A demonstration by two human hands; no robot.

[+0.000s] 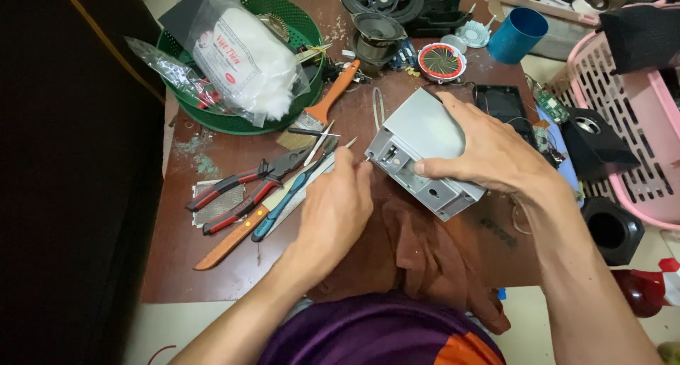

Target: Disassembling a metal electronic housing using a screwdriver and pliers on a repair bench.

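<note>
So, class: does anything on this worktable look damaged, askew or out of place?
Yes. The tabletop is worn, with pale patches of flaked coating near the green basket. The grey box sits tilted under the right hand, and loose speaker parts lie scattered at the far edge.

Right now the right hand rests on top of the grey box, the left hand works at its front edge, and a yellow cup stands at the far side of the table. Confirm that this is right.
One detail is wrong: the cup is blue, not yellow, as the head view shows. The rest stands: the right hand rests on top of the grey box, the left hand works at its front edge, and the cup stands at the far side of the table.
</note>
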